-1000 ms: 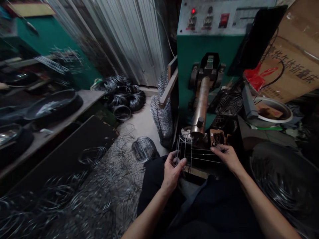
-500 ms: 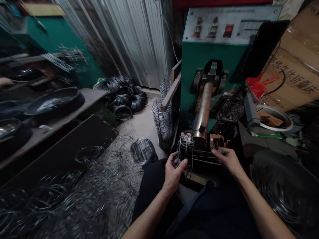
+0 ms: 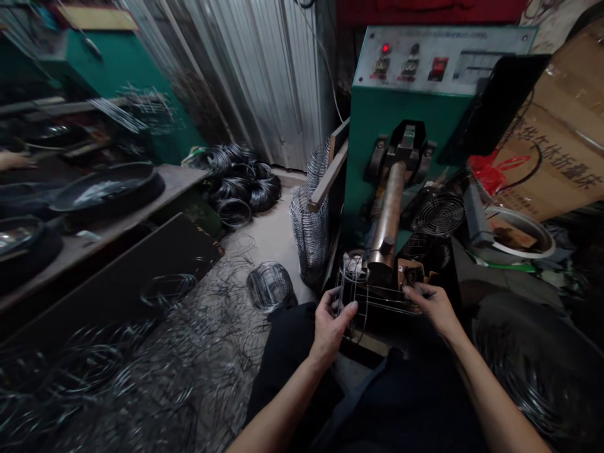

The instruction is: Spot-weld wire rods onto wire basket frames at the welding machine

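Note:
A thin metal wire frame stretches between my two hands, just below the end of a brown metal cylinder on a green machine. My left hand is closed on the frame's left end, thumb toward the right. At the other end, my right hand pinches the wires between thumb and fingers. A small cardboard box sits just behind my right fingertips. Some fingertips of my left hand are partly hidden behind the wires.
Tall stacked wire rings stand left of the machine, near a wire bundle. Loose wires cover the floor. A bench holds black pans. Another person's hand shows at far left. A white-rimmed basin is at right.
The view has shifted slightly, so the machine appears lower. Both hands still hold the wire frame, almost in the same place under the cylinder.

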Tool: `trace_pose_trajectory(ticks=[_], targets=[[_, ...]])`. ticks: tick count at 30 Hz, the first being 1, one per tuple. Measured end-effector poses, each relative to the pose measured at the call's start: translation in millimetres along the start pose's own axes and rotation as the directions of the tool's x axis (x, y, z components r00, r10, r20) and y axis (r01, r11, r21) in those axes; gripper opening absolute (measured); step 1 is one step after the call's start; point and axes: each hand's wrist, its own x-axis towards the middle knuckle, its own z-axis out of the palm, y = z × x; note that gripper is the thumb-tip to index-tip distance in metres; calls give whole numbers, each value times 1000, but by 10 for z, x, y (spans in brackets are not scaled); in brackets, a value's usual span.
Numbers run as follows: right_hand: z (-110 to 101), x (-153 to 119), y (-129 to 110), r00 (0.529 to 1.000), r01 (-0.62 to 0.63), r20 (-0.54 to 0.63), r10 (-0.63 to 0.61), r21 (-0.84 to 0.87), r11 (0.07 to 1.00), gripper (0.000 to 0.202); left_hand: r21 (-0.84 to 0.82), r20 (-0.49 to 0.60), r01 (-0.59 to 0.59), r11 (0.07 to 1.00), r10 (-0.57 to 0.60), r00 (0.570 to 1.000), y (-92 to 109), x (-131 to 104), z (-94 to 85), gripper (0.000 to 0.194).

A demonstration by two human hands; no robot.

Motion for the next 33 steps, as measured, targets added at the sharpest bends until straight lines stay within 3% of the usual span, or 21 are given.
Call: trace_pose_trajectory(ticks=[14,18,22,26,30,33], targets=[[-65,32,57,1000,17,-5,-17,11,1000,57,-7,11,44,999,-44,999,5,52,10,66],[-260,-178,235,993,89,77,-92,45,995,42,-20,-23,87,996,-88,996,73,-63,-93,65],[-370,-542,378,985,172,-4,-172,83,982,32,-5,-46,116,993,-116,992,78,-218,-232,66],[-290,-752,354,967,246,75,-243,-25,969,26,11,-71,113,993,-112,991,40,-298,-291,65],[-182,-736,334,960,259,117,-254,-24,966,32,34,-71,118,992,-116,991,56,-338,-278,66],[-145,-690,342,957,282,84,-278,-42,958,35,55,-27,102,993,-100,995,95,-378,-277,60]])
